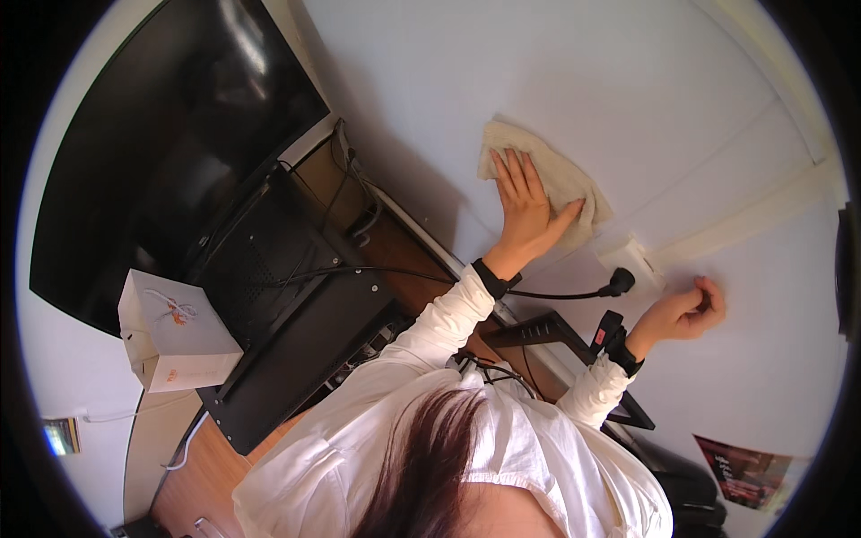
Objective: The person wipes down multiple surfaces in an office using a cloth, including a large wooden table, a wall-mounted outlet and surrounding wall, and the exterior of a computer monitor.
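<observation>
My left hand (526,213) lies flat on a beige cloth (560,175), its fingers spread. The cloth is pressed against the white wall (430,81), with its edges showing beyond my fingertips and thumb. To the right, my right hand (679,316) is held near the wall with its fingers curled in. What those fingers hold, if anything, is hidden. Between the two hands a black plug (619,282) sits at a white wall socket (632,255), its cable running left beneath my left wrist. Both wrists wear black bands.
At the left stand a large black screen (170,152) and a black metal cabinet (305,332), with a white paper bag (184,336) on it. A black frame (574,336) leans below my right forearm. Cables hang by the wall's base. A dark poster (744,472) is at lower right.
</observation>
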{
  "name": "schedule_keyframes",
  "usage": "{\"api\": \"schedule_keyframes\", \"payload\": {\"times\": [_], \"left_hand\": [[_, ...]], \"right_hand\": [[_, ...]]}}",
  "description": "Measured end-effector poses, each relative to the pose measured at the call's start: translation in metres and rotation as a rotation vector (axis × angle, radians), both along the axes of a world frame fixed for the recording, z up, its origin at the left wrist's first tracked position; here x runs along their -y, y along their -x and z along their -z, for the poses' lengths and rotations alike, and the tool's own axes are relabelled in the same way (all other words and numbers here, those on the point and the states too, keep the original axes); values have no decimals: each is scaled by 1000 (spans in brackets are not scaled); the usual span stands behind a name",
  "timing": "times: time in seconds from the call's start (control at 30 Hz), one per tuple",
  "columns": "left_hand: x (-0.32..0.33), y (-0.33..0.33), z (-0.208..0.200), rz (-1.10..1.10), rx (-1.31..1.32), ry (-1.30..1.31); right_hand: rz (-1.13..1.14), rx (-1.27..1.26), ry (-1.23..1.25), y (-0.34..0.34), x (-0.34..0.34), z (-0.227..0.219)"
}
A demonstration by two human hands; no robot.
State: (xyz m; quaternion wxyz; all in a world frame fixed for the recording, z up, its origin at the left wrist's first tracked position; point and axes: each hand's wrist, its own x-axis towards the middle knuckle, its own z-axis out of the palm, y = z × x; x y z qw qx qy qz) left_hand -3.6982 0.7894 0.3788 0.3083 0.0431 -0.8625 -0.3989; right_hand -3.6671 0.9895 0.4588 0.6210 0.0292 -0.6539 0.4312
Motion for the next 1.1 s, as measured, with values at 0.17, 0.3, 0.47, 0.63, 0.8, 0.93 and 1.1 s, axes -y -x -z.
{"api": "schedule_keyframes", "payload": {"times": [0.17, 0.3, 0.47, 0.63, 0.8, 0.93, 1.1], "left_hand": [[18, 17, 9, -97, -24, 45], [104, 76, 40, -310, 43, 59], [192, 113, 67, -373, 71, -152], [144, 86, 23, -252, 64, -282], [60, 52, -14, -205, -185, -52], [-12, 27, -74, -58, -396, 73], [-46, 16, -133, 15, -596, 74]], "right_hand": [[60, -86, -72, 10, -2, 7], [132, -208, -161, 21, -3, 11], [72, -207, -139, 21, 0, 14], [39, -141, -168, 12, -6, 13], [-105, -3, -275, -5, -17, 6], [-387, 133, -132, -29, -26, -10], [-313, 97, -22, -66, -46, -18]]}}
